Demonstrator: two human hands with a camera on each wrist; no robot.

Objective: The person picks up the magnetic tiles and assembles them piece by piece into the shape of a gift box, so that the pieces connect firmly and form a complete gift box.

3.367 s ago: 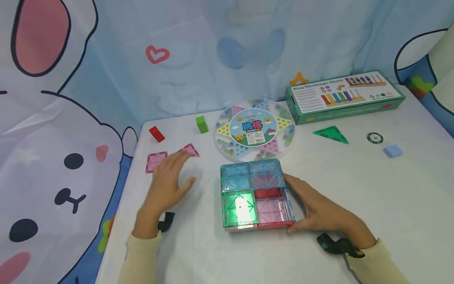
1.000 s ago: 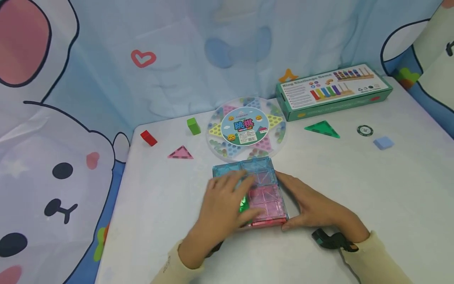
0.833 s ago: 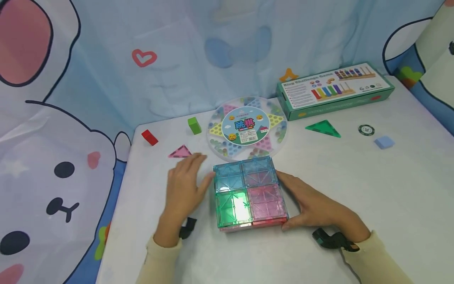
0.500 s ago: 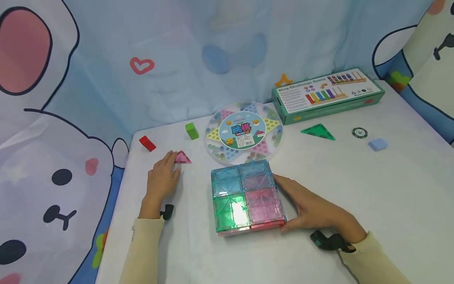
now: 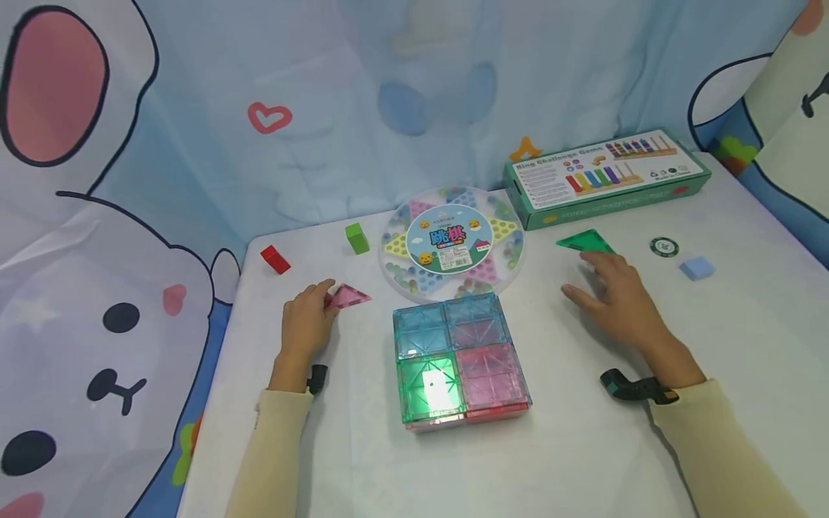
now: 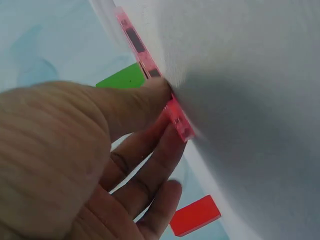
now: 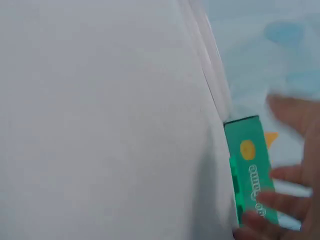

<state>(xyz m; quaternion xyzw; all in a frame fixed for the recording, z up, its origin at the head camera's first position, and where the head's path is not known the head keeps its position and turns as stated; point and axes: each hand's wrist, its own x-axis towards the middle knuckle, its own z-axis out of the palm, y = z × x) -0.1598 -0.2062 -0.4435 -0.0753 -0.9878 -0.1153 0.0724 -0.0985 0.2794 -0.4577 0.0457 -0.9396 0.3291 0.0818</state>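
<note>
My left hand pinches a pink triangular magnetic tile at the left of the table. In the left wrist view the thumb presses one face of this tile, fingers behind it. My right hand is spread, its fingertips overlapping the near edge of a green triangular magnetic tile. No object shows in its grasp in the right wrist view. Between the hands stands a low box of see-through magnetic tiles. Its top has two blue squares at the back, a green one front left and a pink one front right.
Behind the tile box lies a round Chinese checkers set. A long green game box stands at the back right. Small blocks are red, green and blue. A round chip lies near the blue block.
The pink square tile from the left now fills the box top's front-right opening. My left hand went back left and gripped the pink triangle. My right hand left the box for the green triangle.
</note>
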